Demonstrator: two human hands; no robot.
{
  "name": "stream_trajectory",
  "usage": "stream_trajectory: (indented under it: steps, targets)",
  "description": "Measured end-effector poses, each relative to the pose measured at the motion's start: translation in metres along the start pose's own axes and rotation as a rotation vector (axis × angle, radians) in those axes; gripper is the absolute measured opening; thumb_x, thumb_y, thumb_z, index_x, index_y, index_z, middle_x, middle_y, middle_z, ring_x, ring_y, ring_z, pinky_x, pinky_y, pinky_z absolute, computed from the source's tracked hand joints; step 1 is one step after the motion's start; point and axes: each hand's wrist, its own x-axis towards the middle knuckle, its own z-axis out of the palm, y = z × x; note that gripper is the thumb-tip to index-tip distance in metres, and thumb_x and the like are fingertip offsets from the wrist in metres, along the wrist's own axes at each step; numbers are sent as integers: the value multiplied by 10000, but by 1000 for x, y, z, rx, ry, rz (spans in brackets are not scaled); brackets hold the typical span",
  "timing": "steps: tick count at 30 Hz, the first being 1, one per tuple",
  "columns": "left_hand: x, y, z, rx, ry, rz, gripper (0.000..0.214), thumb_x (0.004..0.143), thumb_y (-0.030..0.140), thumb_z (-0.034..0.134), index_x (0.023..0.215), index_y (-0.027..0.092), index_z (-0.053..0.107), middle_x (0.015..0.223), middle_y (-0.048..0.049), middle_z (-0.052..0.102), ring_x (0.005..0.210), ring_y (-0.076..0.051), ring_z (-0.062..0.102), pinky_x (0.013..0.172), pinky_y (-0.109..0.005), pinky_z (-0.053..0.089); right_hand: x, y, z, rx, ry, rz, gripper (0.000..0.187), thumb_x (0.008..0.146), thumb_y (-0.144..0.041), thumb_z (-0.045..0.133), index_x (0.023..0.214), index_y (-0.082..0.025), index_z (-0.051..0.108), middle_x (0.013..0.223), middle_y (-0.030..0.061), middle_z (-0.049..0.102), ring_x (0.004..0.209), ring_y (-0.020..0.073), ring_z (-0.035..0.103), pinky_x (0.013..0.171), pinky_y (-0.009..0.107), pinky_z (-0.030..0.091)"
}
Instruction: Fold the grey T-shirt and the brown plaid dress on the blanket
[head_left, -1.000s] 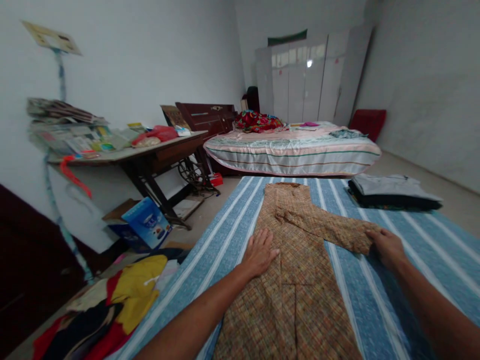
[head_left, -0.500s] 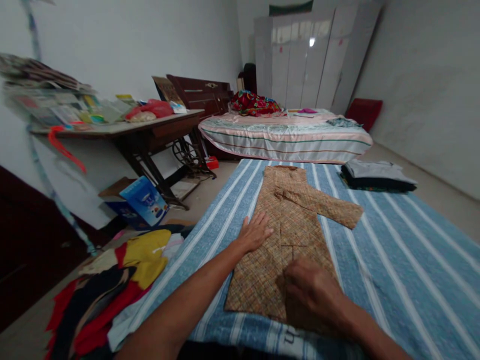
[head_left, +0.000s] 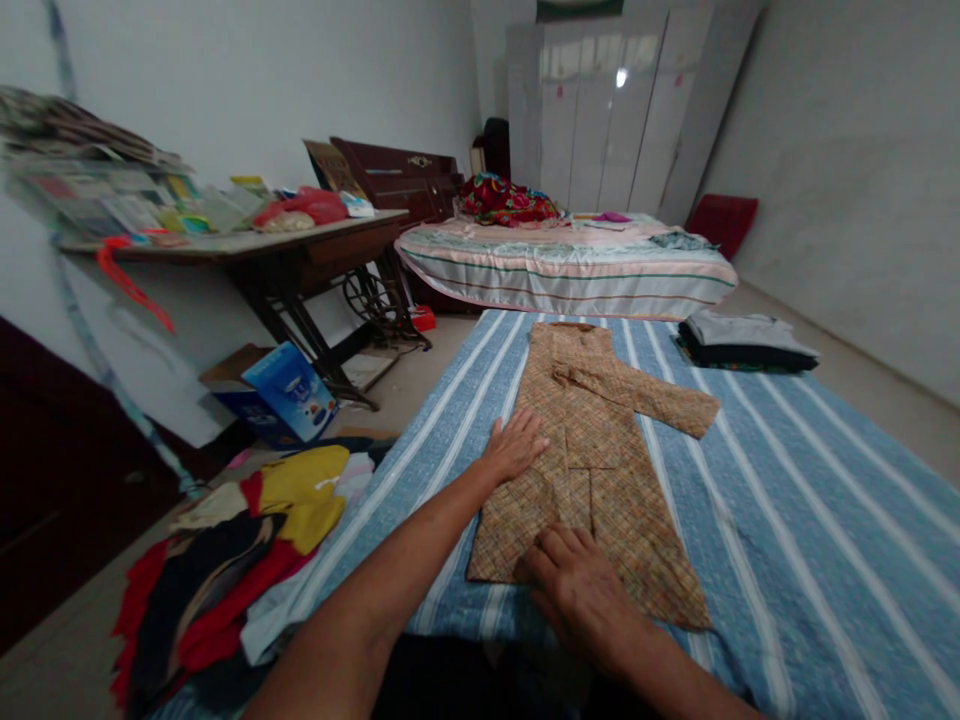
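A tan checked garment (head_left: 600, 440) lies flat along a blue striped sheet (head_left: 787, 500), with one sleeve folded across it to the right. My left hand (head_left: 516, 445) rests open and flat on the garment's left edge, about halfway up. My right hand (head_left: 577, 590) lies palm down with fingers stretched out on the garment's near hem, close to the sheet's front edge.
A folded grey and black clothes stack (head_left: 746, 342) sits at the sheet's far right. A heap of coloured clothes (head_left: 240, 560) lies on the floor to the left. A cluttered treadle table (head_left: 247, 250), a blue box (head_left: 289, 390), a bed (head_left: 570, 265) and wardrobes (head_left: 607, 110) stand beyond.
My right hand left the sleeve end at the right and came down to the garment's near hem. The left hand stayed on the left edge. The view tilted downwards.
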Motion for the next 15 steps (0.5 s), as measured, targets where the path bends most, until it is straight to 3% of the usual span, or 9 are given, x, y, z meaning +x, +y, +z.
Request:
stream_trajectory:
  steps: [6,11,15]
  targets:
    - [-30,-5,-10,-23,55,17,495,918,419,343,1354,191,392,1491,-107,339,1393,-232,245,1126,-464,198,3,3,0,44,53,3,147,852,-243,567,973,-175,615,985,79,615,958,242,540,902,405,410]
    - [-100,-13,-21,-119,107,158,391,875,335,457,1235,193,511,1343,-94,519,1280,-219,427,1098,-391,318,-4,30,-9,87,83,70,316,804,-46,477,1055,-186,608,1039,78,609,1004,207,536,910,343,428]
    - [-159,-11,-17,-181,101,210,462,849,366,521,1262,159,510,1372,-133,492,1304,-242,403,1101,-416,323,-9,52,-13,49,35,-65,408,778,-20,469,1126,-187,599,1179,84,575,1162,232,464,997,381,392]
